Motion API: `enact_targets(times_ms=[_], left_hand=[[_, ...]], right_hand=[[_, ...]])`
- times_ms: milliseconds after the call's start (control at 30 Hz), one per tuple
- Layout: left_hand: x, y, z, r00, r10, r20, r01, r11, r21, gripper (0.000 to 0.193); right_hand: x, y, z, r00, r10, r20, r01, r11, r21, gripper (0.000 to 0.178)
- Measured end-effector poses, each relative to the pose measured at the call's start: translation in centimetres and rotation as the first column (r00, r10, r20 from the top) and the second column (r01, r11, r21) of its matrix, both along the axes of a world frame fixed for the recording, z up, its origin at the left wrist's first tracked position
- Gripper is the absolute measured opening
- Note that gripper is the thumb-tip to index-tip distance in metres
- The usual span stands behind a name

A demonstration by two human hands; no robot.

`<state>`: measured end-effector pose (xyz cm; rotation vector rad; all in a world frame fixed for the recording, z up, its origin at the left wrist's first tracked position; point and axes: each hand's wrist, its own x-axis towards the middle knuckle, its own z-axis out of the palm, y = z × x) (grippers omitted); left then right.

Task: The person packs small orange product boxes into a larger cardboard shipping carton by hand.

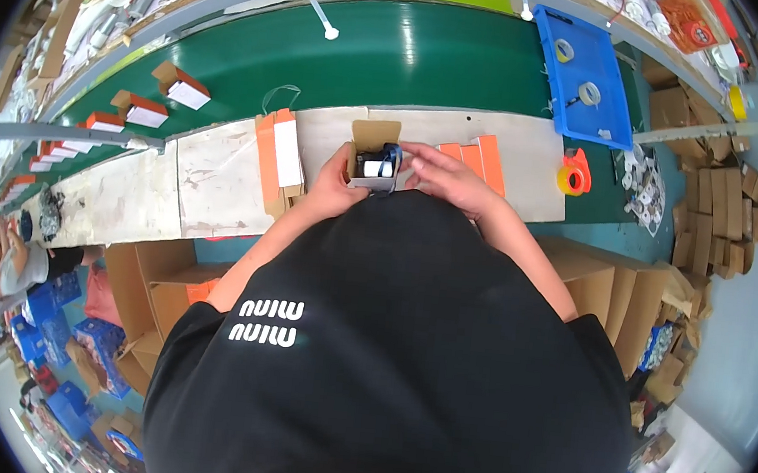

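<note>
A small open carton (371, 183) stands in front of my body at the bench's near edge, its brown flap (376, 132) raised at the far side. Inside lies a white item (376, 168) among dark parts, too small to name. Dark blue cable-like material (392, 156) shows at the carton's right side. My left hand (338, 182) is closed round the carton's left side. At the right side my right hand (444, 174) has its fingers stretched and apart, the tips close to the dark blue material; whether they touch it I cannot tell.
Orange-and-white boxes (288, 155) lie left of my hands, and orange boxes (488, 162) lie to the right, partly behind my right hand. Farther right are an orange tape dispenser (574, 173) and a blue tray (591, 120) with tape rolls. Large cardboard cartons (598, 285) stand below the bench.
</note>
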<state>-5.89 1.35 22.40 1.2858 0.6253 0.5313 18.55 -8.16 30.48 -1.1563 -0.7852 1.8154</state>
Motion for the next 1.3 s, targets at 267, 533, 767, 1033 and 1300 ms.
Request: enact_targets(times_ms=[267, 533, 767, 1033, 1300], left_hand=[[0.1, -1.4, -5.3, 0.982, 0.156, -0.108, -0.139, 0.978, 0.153, 0.063], [-0.1, -0.7, -7.4, 0.958, 0.186, -0.220, -0.115, 0.947, 0.300, 0.058], [-0.2, 1.0, -6.8, 0.845, 0.134, -0.517, 0.067, 0.934, 0.351, 0.056], [0.0, 2.3, -14.7, 0.916, 0.031, -0.399, 0.153, 0.894, 0.421, 0.059], [-2.6, 3.4, -18.6, 0.937, -0.102, -0.335, 0.247, 0.870, 0.427, 0.077]], right_hand=[[-0.4, -0.7, -5.9, 0.983, 0.043, 0.178, -0.039, 0.999, -0.027, 0.045], [-0.9, -0.1, -7.9, 0.879, -0.069, 0.472, 0.007, 0.991, 0.133, 0.020], [-4.0, 0.6, -0.8, 0.448, -0.423, 0.788, -0.017, 0.877, 0.481, 0.010], [-7.5, 3.3, -7.2, -0.110, -0.402, 0.909, -0.451, 0.835, 0.314, 0.010], [-8.1, 0.5, -10.5, 0.314, -0.441, 0.841, 0.204, 0.896, 0.393, 0.020]])
